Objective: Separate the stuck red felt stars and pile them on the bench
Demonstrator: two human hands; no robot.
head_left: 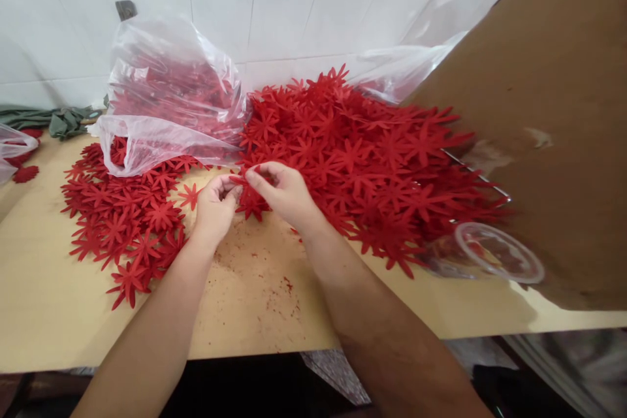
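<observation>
Close together over the middle of the table, my two hands pinch a red flower-shaped petal piece (238, 179). My left hand (220, 199) has its thumb and fingers closed at the piece's left side. From the right, my right hand (279, 189) grips it between thumb and forefinger; part of the piece is hidden by the fingers. Behind and right of my hands rises a large heap of red flower-shaped pieces (353, 157). A lower pile of similar red flowers (117, 228) spreads to the left of my left hand.
A clear plastic bag (171, 85) full of red pieces stands against the tiled wall. On the right are a brown board (548, 111) and a clear plastic cup (499, 251) lying on its side. Red crumbs dot the table (259, 320). Dark green cloth (63, 121) lies far left.
</observation>
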